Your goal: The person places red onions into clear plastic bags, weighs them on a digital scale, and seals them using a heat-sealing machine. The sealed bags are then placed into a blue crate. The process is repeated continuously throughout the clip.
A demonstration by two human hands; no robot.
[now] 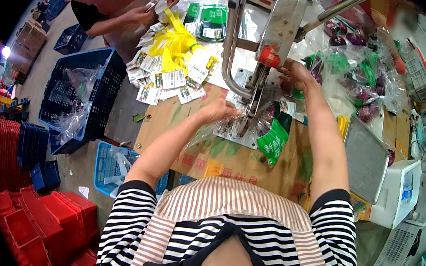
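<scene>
My left hand [220, 112] pinches the gathered clear end of a plastic bag at the foot of a metal bag-closing machine [281, 28]. That bag's green printed body [273, 139] hangs to the right of the machine's base, with something dark inside. My right hand [298, 75] is just right of the machine's upright, its fingers bent toward it and partly hidden, so what they touch is unclear. Close beneath it lies another clear bag with green print and purple contents [298, 93]. Left of the machine lie yellow tag strips [175, 46] with white printed labels [173, 79].
Bagged purple vegetables [365, 92] pile up at right beside a metal tray [365, 159]. Flat green bags [209, 16] lie at the back. A co-worker's hands [141, 15] handle tags at far left. Blue crates [103, 95] and red crates [54, 215] stand left of the table.
</scene>
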